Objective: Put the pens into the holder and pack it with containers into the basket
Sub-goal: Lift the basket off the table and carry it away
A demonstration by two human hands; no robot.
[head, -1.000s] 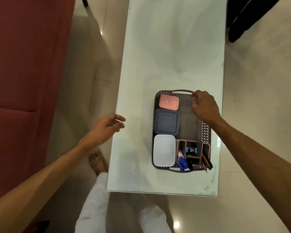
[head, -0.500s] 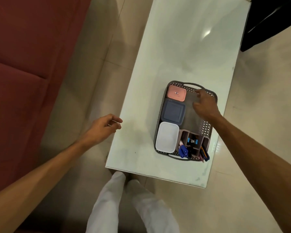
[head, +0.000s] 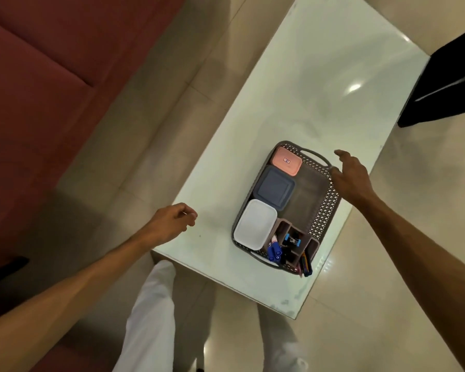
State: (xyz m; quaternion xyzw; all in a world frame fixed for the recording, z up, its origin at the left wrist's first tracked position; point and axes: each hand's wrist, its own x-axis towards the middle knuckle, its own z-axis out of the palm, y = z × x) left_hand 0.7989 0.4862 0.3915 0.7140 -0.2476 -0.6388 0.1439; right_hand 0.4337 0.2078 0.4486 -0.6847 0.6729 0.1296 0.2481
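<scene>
While both hands (head: 169, 224) empty, grey basket (head: 324, 208) holds 3 containers, pen holder (head: 293, 244).

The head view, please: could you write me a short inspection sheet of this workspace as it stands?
Surface: white table, glossy.
Job's things: basket holds pink container, blue container, white container and pen holder with pens.
Clutter: nothing seen.
Grippers: left hand loosely curled, empty; right hand open beside basket rim.
Cables: nothing seen.
Surroundings: red sofa, tiled floor.
</scene>
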